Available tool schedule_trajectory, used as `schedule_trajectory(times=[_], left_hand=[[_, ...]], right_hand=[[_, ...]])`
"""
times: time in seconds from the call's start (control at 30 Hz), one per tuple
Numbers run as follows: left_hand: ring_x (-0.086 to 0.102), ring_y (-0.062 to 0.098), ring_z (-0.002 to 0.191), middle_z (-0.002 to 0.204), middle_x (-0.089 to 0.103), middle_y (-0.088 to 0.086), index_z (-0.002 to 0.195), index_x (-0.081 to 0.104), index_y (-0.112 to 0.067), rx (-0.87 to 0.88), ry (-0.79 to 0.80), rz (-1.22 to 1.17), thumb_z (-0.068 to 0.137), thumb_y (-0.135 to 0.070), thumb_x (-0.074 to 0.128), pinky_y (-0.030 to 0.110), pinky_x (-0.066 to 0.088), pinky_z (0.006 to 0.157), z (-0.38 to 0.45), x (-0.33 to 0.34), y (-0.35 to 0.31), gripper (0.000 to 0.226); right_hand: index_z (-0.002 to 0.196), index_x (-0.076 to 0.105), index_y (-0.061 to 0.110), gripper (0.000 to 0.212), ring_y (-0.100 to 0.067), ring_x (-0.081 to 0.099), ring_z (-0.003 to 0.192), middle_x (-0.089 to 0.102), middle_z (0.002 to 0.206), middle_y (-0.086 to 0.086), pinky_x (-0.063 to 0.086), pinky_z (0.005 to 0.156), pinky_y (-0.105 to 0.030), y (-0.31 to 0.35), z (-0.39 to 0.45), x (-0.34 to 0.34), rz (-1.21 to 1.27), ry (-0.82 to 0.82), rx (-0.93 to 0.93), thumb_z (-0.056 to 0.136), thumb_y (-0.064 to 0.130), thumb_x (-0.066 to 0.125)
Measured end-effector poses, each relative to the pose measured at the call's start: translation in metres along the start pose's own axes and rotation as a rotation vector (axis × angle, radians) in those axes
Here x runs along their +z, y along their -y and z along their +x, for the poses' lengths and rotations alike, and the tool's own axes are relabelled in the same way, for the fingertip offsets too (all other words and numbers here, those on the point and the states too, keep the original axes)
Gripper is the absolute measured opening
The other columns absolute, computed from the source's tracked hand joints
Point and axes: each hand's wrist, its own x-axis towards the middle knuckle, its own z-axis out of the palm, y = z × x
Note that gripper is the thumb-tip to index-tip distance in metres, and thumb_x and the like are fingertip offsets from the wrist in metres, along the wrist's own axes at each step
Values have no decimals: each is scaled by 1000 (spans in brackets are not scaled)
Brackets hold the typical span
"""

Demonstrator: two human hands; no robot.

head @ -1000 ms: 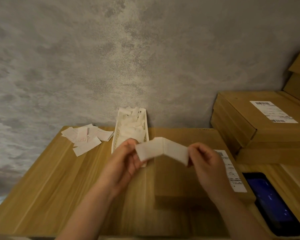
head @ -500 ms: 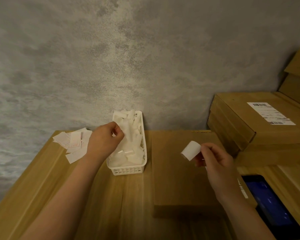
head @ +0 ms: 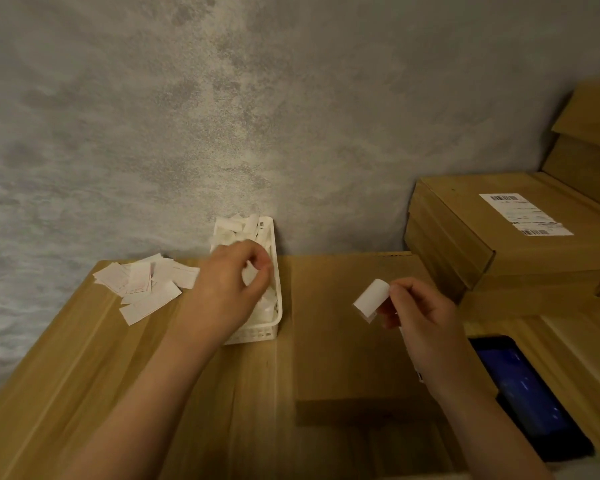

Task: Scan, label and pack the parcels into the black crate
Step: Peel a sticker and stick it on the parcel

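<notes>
A flat cardboard parcel [head: 340,348] lies on the wooden table [head: 84,358] in front of me. Over its right part my right hand [head: 423,317] pinches a curled white label [head: 370,299]. My left hand [head: 232,285] hovers over a white plastic basket [head: 257,336] full of paper scraps, its fingertips closed on a small white paper scrap [head: 249,276]. A stack of cardboard parcels [head: 465,244] stands at the right, the top one bearing a printed shipping label [head: 527,214]. The black crate is not in view.
Loose white slips [head: 146,282] lie scattered at the table's far left corner. A black device with a blue screen [head: 530,396] rests at the right near edge. A grey wall rises right behind the table.
A second ago both hands held the white label together over the parcel. My left hand has since carried a scrap off to the basket, while my right hand keeps the curled label.
</notes>
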Motion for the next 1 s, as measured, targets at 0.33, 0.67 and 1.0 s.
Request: schedule_trajectory(times=[0.33,0.67,1.0], left_hand=[[58,3,92,92,60,-21,100,57,-37,46,216,-248,81,-55,65,24,50,76,-60,39,-99,28],[59,12,70,77,64,-3,85,64,-23,-430,53,-484,92,-26,64,28,50,67,-84,34,-112,8],[66,23,79,89,67,18,80,60,-6,-617,50,-492,97,-32,58,16,48,61,-112,34,-105,31]], right_hand=[[88,68,20,20,-13,63,73,66,78,3,53,65,-30,7,-16,-9,-45,147,-159,98,22,51],[101,53,30,38,-8,58,76,57,84,12,53,63,-23,-8,-25,-49,-314,94,-155,83,63,47],[76,55,24,21,-3,56,67,58,70,10,40,60,-5,-20,-37,-54,-506,347,-138,96,31,55]])
